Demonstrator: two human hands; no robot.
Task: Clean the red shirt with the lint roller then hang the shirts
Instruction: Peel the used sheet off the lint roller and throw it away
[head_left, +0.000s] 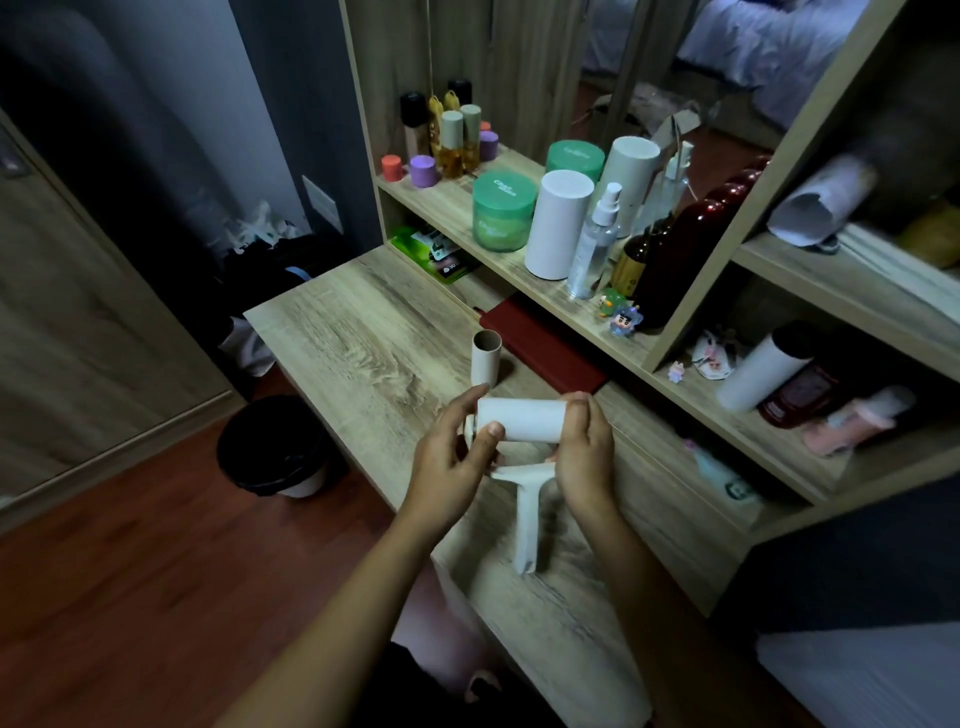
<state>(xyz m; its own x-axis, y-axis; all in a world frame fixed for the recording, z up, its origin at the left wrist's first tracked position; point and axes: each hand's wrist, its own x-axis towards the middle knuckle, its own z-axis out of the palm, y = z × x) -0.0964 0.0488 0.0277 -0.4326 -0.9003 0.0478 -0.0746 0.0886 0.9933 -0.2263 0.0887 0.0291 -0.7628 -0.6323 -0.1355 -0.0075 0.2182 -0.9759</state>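
A white lint roller (521, 423) hangs over the wooden desk (363, 332), its roll lying sideways and its handle (527, 525) pointing down toward me. My left hand (449, 457) grips the roll's left end, thumb on its front. My right hand (584, 452) holds the right end and the frame beneath it. An empty cardboard tube (486, 358) stands upright on the desk just behind the roller. No red shirt is in view.
A dark red flat case (545, 348) lies under the shelf edge. The shelf unit (519, 270) carries green jars, white cylinders, a spray bottle and dark bottles. A black-lined bin (275, 447) stands on the floor left of the desk.
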